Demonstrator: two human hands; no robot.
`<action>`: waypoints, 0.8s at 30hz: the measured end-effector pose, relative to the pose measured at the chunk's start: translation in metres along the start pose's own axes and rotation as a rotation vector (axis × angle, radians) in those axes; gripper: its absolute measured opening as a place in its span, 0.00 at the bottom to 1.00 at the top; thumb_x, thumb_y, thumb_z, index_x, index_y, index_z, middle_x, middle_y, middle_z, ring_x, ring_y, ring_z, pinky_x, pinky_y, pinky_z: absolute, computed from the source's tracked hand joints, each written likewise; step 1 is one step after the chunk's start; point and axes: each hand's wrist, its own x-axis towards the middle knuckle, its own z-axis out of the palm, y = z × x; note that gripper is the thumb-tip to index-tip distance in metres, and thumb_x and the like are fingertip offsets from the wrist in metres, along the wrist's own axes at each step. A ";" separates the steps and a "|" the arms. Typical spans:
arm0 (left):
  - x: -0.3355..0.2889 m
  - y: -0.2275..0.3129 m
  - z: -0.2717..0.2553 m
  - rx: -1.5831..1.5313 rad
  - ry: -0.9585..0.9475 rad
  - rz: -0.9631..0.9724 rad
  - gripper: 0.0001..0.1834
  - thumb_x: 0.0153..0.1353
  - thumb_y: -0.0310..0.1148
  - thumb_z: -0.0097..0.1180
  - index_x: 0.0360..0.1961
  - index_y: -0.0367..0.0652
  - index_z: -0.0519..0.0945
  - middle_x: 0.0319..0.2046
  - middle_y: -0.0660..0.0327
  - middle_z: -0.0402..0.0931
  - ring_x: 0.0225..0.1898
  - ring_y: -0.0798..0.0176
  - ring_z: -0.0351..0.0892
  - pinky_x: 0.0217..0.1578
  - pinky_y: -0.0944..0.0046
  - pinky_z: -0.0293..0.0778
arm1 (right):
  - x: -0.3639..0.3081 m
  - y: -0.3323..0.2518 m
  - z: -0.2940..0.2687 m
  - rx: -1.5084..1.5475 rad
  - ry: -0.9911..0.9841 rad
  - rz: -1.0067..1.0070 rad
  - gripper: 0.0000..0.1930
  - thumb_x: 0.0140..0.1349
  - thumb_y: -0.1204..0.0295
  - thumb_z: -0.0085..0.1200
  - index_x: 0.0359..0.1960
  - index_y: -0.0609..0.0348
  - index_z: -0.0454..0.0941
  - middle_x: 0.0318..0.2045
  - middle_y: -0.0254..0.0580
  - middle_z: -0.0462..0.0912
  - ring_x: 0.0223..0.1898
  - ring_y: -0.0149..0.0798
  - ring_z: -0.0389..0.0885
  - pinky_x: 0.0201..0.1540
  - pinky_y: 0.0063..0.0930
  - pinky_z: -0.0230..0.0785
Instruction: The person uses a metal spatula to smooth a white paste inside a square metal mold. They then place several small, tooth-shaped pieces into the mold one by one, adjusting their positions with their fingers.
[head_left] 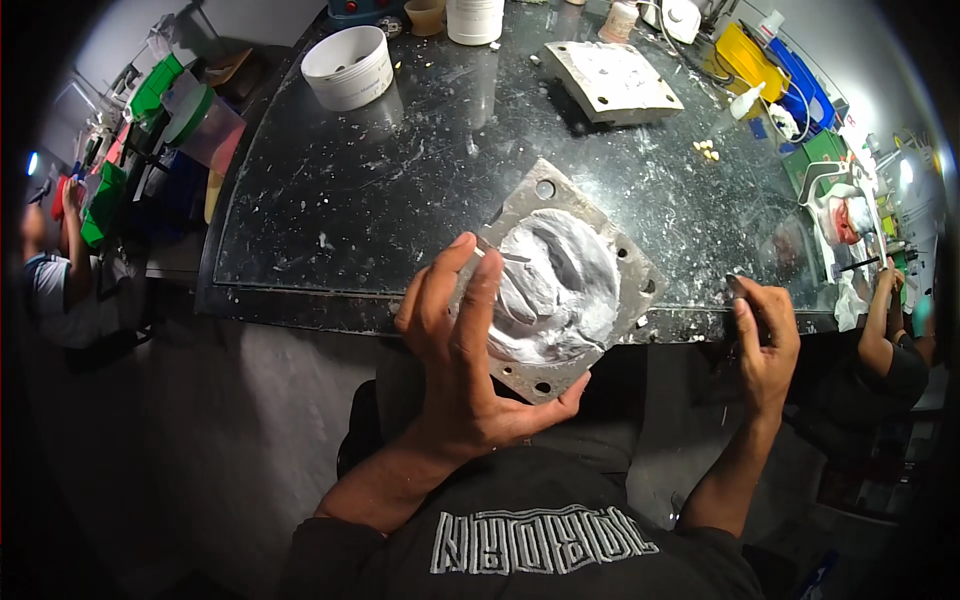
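Note:
My left hand (460, 350) grips a square grey metal mould half (520, 200) at its left and lower edges, fingers spread across one side and thumb under the lower corner. Round white plaster (565, 280) with hollows and ridges fills its middle, and holes pierce the metal around it. The mould half is tilted, one corner pointing away from me, above the table's front edge. Apart from it on the right, my right hand (768, 345) is closed in a pinch near the table edge. A small dark piece shows at its fingertips, too small to name.
Another metal mould half (615, 85) with white plaster lies on the black table (340, 220) at the back. A white tub (348, 68) stands far left, a white jar (475, 20) behind. Small yellowish pieces (706, 150) lie right. Other people (890, 350) work at both sides.

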 end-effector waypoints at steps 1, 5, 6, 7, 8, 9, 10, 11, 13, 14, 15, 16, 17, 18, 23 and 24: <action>0.001 0.001 -0.002 0.003 -0.010 -0.006 0.65 0.39 0.47 0.83 0.76 0.34 0.61 0.69 0.35 0.61 0.69 0.38 0.62 0.69 0.41 0.56 | 0.003 0.009 -0.004 -0.069 0.002 0.005 0.13 0.71 0.78 0.59 0.55 0.60 0.87 0.41 0.39 0.81 0.41 0.33 0.79 0.45 0.25 0.70; 0.004 0.007 -0.002 -0.037 -0.047 -0.110 0.60 0.38 0.44 0.82 0.74 0.40 0.67 0.70 0.38 0.59 0.69 0.39 0.58 0.69 0.41 0.57 | 0.004 0.052 -0.011 -0.273 0.105 0.047 0.17 0.68 0.81 0.58 0.56 0.53 0.86 0.43 0.42 0.79 0.45 0.43 0.79 0.52 0.34 0.71; 0.005 0.008 -0.002 -0.059 -0.038 -0.122 0.60 0.38 0.44 0.82 0.74 0.41 0.67 0.70 0.38 0.59 0.69 0.39 0.58 0.69 0.41 0.57 | 0.004 0.064 -0.015 -0.319 0.124 0.024 0.17 0.68 0.81 0.59 0.56 0.53 0.86 0.43 0.43 0.79 0.46 0.45 0.79 0.54 0.36 0.71; 0.006 0.009 0.000 -0.064 -0.036 -0.107 0.60 0.37 0.42 0.83 0.75 0.44 0.67 0.71 0.38 0.57 0.70 0.38 0.57 0.70 0.41 0.56 | 0.005 0.070 -0.017 -0.362 0.146 0.006 0.18 0.67 0.81 0.59 0.56 0.52 0.86 0.43 0.43 0.79 0.47 0.47 0.79 0.56 0.38 0.71; 0.006 0.009 0.000 -0.051 -0.039 -0.108 0.60 0.37 0.41 0.83 0.75 0.45 0.67 0.71 0.39 0.57 0.70 0.38 0.56 0.70 0.40 0.56 | 0.005 0.074 -0.018 -0.362 0.152 0.028 0.18 0.67 0.81 0.59 0.56 0.52 0.86 0.43 0.43 0.80 0.48 0.48 0.79 0.56 0.39 0.71; 0.006 0.010 -0.001 -0.038 -0.043 -0.108 0.60 0.37 0.40 0.83 0.75 0.46 0.66 0.71 0.39 0.56 0.70 0.37 0.56 0.70 0.40 0.56 | 0.007 0.077 -0.019 -0.362 0.159 0.050 0.17 0.66 0.81 0.59 0.56 0.52 0.87 0.43 0.43 0.80 0.48 0.48 0.80 0.57 0.40 0.71; 0.006 0.011 -0.001 -0.031 -0.047 -0.104 0.60 0.37 0.39 0.83 0.75 0.47 0.66 0.72 0.39 0.56 0.71 0.37 0.56 0.70 0.40 0.56 | 0.009 0.081 -0.022 -0.367 0.170 0.075 0.17 0.66 0.80 0.59 0.55 0.52 0.87 0.44 0.43 0.81 0.49 0.49 0.80 0.58 0.41 0.70; 0.008 0.012 -0.002 -0.040 -0.060 -0.115 0.60 0.36 0.37 0.83 0.74 0.50 0.66 0.72 0.39 0.55 0.71 0.36 0.55 0.70 0.39 0.57 | 0.012 0.089 -0.026 -0.378 0.175 0.094 0.16 0.67 0.80 0.59 0.54 0.52 0.87 0.44 0.44 0.82 0.50 0.49 0.80 0.58 0.42 0.71; 0.007 0.012 -0.001 -0.062 -0.049 -0.139 0.58 0.37 0.36 0.82 0.73 0.48 0.65 0.72 0.40 0.55 0.72 0.37 0.54 0.71 0.39 0.56 | 0.016 0.098 -0.032 -0.373 0.220 0.127 0.14 0.68 0.78 0.58 0.53 0.55 0.88 0.45 0.46 0.83 0.51 0.51 0.81 0.58 0.42 0.71; 0.008 0.014 0.001 -0.080 -0.035 -0.157 0.57 0.38 0.35 0.81 0.72 0.47 0.65 0.72 0.41 0.55 0.72 0.37 0.54 0.71 0.40 0.56 | 0.018 0.103 -0.032 -0.345 0.245 0.144 0.13 0.68 0.78 0.58 0.52 0.55 0.88 0.45 0.47 0.83 0.51 0.52 0.81 0.58 0.42 0.72; 0.009 0.020 0.001 -0.057 -0.042 -0.194 0.56 0.40 0.33 0.79 0.72 0.44 0.64 0.72 0.42 0.55 0.72 0.39 0.55 0.72 0.41 0.56 | 0.019 0.107 -0.032 -0.352 0.271 0.121 0.13 0.69 0.77 0.58 0.52 0.57 0.87 0.45 0.48 0.84 0.51 0.53 0.81 0.59 0.42 0.72; 0.011 0.023 0.003 -0.059 -0.023 -0.208 0.55 0.40 0.33 0.79 0.72 0.43 0.64 0.71 0.42 0.56 0.72 0.39 0.55 0.72 0.41 0.56 | 0.019 0.106 -0.032 -0.347 0.273 0.148 0.13 0.68 0.76 0.59 0.53 0.57 0.87 0.47 0.49 0.83 0.52 0.53 0.81 0.60 0.43 0.72; 0.012 0.026 0.005 -0.054 -0.002 -0.228 0.55 0.41 0.32 0.79 0.72 0.43 0.64 0.71 0.42 0.56 0.72 0.40 0.55 0.72 0.41 0.55 | 0.022 0.100 -0.028 -0.374 0.353 0.089 0.09 0.69 0.75 0.60 0.48 0.58 0.88 0.43 0.47 0.84 0.49 0.51 0.81 0.57 0.42 0.72; 0.014 0.028 0.006 -0.049 0.020 -0.249 0.54 0.42 0.32 0.78 0.72 0.42 0.64 0.71 0.43 0.56 0.72 0.41 0.55 0.72 0.42 0.55 | 0.023 0.096 -0.026 -0.402 0.433 0.029 0.06 0.70 0.74 0.60 0.44 0.59 0.88 0.40 0.45 0.84 0.46 0.49 0.81 0.53 0.41 0.73; 0.033 0.040 0.005 -0.058 0.016 -0.333 0.53 0.44 0.32 0.79 0.72 0.40 0.67 0.67 0.46 0.64 0.70 0.44 0.59 0.72 0.44 0.57 | 0.010 0.071 -0.012 0.084 0.341 0.068 0.14 0.76 0.70 0.57 0.29 0.60 0.79 0.22 0.38 0.74 0.24 0.33 0.70 0.31 0.31 0.61; 0.037 0.039 0.005 -0.054 0.011 -0.343 0.52 0.44 0.32 0.79 0.72 0.41 0.67 0.67 0.46 0.64 0.70 0.43 0.60 0.72 0.44 0.58 | 0.014 0.054 -0.010 0.311 0.212 0.166 0.10 0.76 0.71 0.56 0.34 0.60 0.81 0.22 0.39 0.72 0.22 0.31 0.69 0.29 0.31 0.61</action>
